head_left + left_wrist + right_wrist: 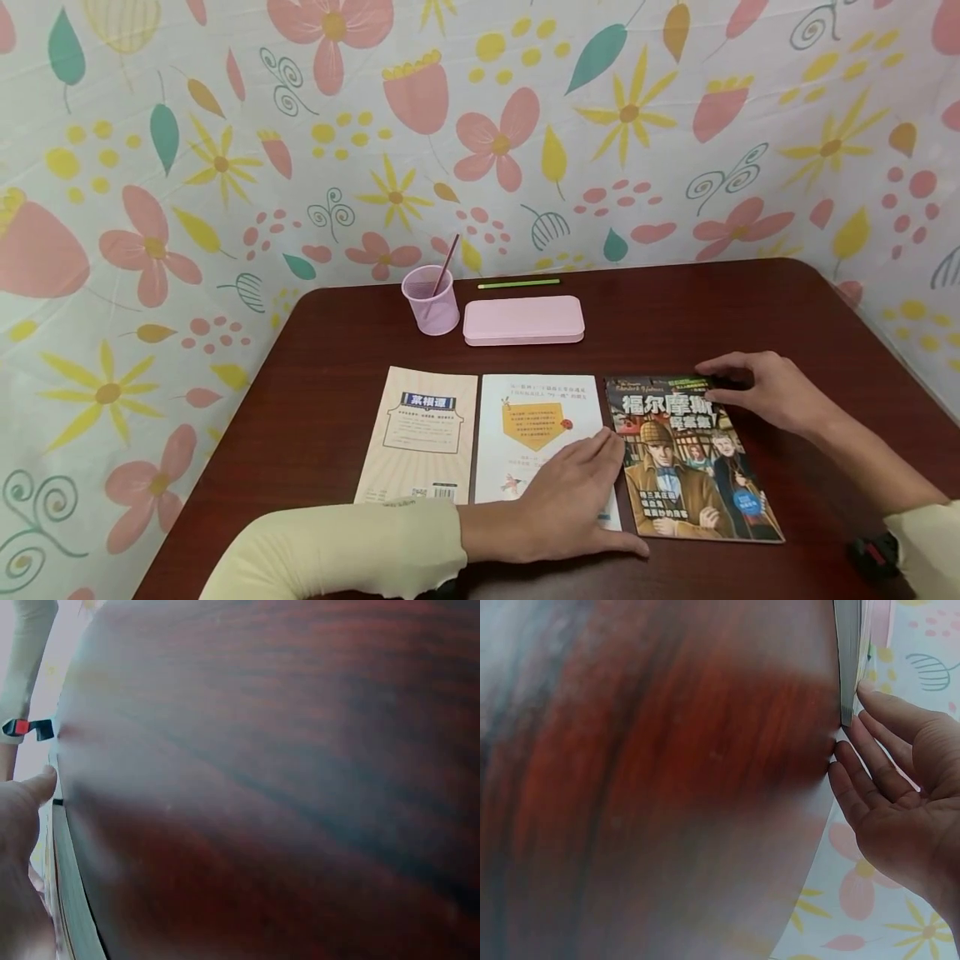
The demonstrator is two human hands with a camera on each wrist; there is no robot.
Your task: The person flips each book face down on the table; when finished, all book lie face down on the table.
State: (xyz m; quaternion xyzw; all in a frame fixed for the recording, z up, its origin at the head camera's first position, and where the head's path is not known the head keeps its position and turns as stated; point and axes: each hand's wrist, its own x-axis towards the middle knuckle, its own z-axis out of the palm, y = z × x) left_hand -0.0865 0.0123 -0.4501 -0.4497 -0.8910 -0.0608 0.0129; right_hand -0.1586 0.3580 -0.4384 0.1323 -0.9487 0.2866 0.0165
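Note:
Three books lie side by side: a cream book (pixel 417 433) at left, a white book (pixel 540 400) in the middle and a Sherlock Holmes book (pixel 667 467) at right. My left hand (pixel 562 492) rests flat across the white book, fingers straight, their tips at the Holmes book's left edge. Its thumb reaches out below that book's lower left corner. At the Holmes book's upper right corner, my right hand (pixel 765 392) holds on with thumb and fingers. The right wrist view shows the thumb (pixel 892 709) at the cover side and the fingers round the corner.
Behind the books on the dark wooden table (pixel 337 333) stand a pink mesh pen cup (pixel 431 308) with a pencil (pixel 447 262) in it and a pink pencil case (pixel 523 321). A green pencil (pixel 519 284) lies behind the case. A flowered cloth (pixel 480 133) hangs behind the table.

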